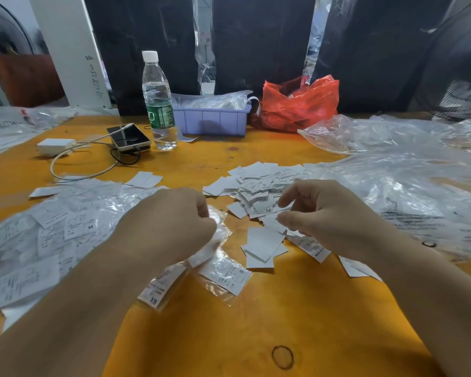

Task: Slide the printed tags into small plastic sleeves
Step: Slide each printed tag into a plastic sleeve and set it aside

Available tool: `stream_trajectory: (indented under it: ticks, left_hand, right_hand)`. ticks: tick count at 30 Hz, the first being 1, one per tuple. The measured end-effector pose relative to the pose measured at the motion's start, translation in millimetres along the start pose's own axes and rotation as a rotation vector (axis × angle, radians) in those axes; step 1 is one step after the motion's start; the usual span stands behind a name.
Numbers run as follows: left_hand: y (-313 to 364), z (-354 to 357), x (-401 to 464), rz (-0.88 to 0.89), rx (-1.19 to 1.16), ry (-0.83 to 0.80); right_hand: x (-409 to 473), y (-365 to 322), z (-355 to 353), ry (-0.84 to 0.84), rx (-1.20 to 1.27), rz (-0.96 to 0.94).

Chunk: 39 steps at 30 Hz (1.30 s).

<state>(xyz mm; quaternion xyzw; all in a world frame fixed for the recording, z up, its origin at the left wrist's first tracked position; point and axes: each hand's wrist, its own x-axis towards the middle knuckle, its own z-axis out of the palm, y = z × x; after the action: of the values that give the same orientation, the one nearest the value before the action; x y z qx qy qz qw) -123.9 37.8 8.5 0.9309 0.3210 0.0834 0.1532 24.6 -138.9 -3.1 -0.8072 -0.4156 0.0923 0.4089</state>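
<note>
A loose pile of white printed tags [259, 186] lies on the orange table [229, 322], straight ahead of me. My left hand [172, 221] is curled around a small clear plastic sleeve [220, 227] just left of that pile. My right hand [318, 213] hovers over the pile's near edge, thumb and forefinger apart, with no tag visibly pinched. Below my left hand lie two sleeved tags, one marked S [226, 276] and one marked XS [161, 284]. A heap of filled sleeves [46, 235] spreads to the left.
A water bottle [158, 102], a phone [128, 137] with white charger and cable [56, 146], a purple bin [210, 118] and a red bag [297, 104] stand at the back. Large clear plastic bags [405, 186] cover the right side. A rubber band [282, 357] lies near me.
</note>
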Motion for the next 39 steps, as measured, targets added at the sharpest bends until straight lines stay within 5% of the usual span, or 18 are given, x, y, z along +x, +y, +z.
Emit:
stream_trajectory:
  ticks: [6, 10, 16, 21, 33, 39]
  left_hand:
    - [6, 1, -4, 0.012, 0.442, 0.218]
    - [21, 9, -14, 0.096, 0.469, 0.346]
    - [38, 35, -25, 0.382, 0.217, 0.147]
    - [41, 48, -22, 0.45, 0.199, 0.005]
    - [35, 45, -25, 0.554, 0.173, 0.097]
    - [39, 49, -23, 0.527, 0.128, 0.104]
  right_hand:
    - [1, 2, 0, 0.032, -0.06, 0.003]
    - [1, 2, 1, 0.041, -0.099, 0.003]
    - [0, 3, 2, 0.08, -0.17, -0.022]
    - [-1, 0, -6, 0.222, -0.272, -0.064]
    - [-1, -1, -28, 0.795, -0.638, -0.048]
    - [4, 3, -26, 0.501, -0.697, 0.141]
